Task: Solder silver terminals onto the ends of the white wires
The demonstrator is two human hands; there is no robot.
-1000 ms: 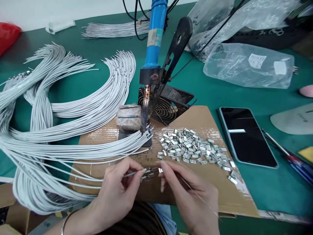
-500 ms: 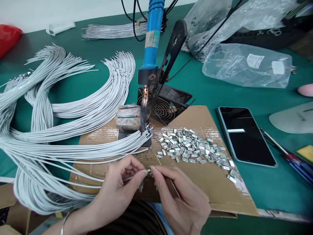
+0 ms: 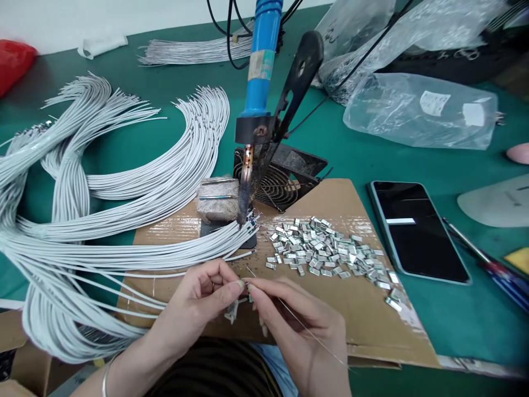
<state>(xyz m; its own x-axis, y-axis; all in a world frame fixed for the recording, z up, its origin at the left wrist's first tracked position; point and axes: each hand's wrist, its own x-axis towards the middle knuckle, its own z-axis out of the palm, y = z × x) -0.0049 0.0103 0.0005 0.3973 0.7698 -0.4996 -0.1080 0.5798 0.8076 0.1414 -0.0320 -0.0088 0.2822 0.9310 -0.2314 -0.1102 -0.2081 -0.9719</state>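
My left hand (image 3: 206, 298) pinches a small piece at the end of a white cable, low in the middle of the view. Its fingertips meet those of my right hand (image 3: 297, 320), which is closed on a thin wire (image 3: 308, 331) that runs back across the palm. The small piece between the fingertips is mostly hidden. White cables (image 3: 136, 251) pass by my left hand and reach below the tip of a blue soldering iron (image 3: 257, 82). Small silver metal parts (image 3: 320, 248) lie heaped on cardboard (image 3: 372, 331) beyond my right hand.
A worn block (image 3: 218, 201) and a black fan (image 3: 276, 184) stand beside the iron. A phone (image 3: 419, 231) lies on the right, near a pen (image 3: 467, 240). Plastic bags (image 3: 419, 110) lie at the back right, and more cable bundles (image 3: 190, 52) at the back.
Both hands have shifted slightly left and up. The wire at my right hand now lies at a different angle, with more of it showing across the palm.
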